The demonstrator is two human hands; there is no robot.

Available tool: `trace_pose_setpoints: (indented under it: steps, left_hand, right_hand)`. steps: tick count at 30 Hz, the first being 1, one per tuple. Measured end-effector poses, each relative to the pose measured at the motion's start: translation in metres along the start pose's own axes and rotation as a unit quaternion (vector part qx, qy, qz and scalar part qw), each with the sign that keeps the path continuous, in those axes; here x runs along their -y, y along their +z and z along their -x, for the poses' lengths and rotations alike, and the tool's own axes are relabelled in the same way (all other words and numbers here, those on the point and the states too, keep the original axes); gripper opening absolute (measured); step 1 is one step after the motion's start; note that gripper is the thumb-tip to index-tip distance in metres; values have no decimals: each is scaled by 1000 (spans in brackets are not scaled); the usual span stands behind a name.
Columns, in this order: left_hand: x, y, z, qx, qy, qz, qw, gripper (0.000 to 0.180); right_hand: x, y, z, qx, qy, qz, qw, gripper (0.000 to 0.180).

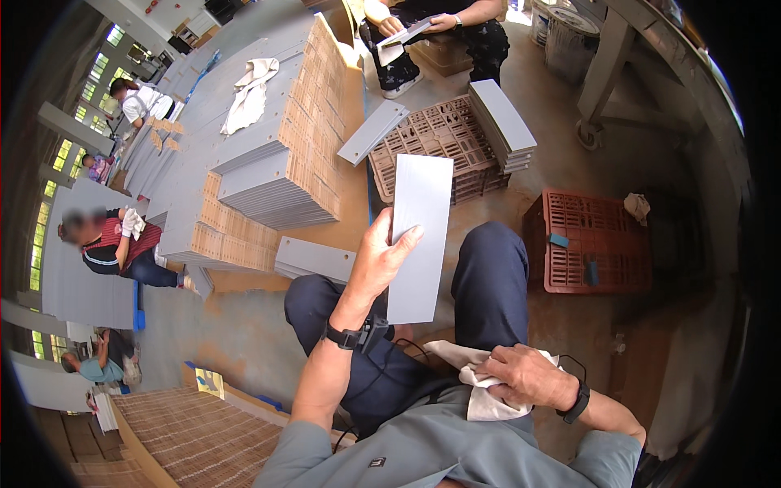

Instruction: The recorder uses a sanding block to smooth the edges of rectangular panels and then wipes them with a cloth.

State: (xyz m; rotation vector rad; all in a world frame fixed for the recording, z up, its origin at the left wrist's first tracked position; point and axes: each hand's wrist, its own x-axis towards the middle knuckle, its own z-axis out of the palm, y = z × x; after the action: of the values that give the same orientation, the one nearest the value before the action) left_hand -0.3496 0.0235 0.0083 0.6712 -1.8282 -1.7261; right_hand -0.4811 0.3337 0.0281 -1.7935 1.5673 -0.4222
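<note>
My left hand (381,260) holds up a long grey rectangular panel (420,236) by its left edge, thumb on the face, above my knees. Low over my right thigh, my right hand (527,378) clutches a crumpled white cloth (480,390). I sit with dark trousers, a watch on each wrist.
Large stacks of grey panels (268,138) with a white cloth (248,93) on top lie to my left. A brown plastic pallet (443,142) carries a small panel stack (503,122). A red crate (594,240) sits to the right. A seated person (439,32) works ahead; others sit at far left.
</note>
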Motion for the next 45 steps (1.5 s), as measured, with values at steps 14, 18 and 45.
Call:
trace_pose_setpoints:
  steps: [14, 18, 45]
  left_hand:
    - [-26, -20, 53, -58, 59, -83, 993, 53]
    - [-42, -31, 69, -71, 69, -107, 989, 38]
    - [-8, -107, 53, -133, 35, -111, 984, 26]
  right_hand:
    - [25, -86, -148, -461, -139, -8, 876, 44]
    - [22, -101, -207, -495, -133, -5, 859, 34]
    - [-72, -154, -326, -409, -11, 7, 913, 29]
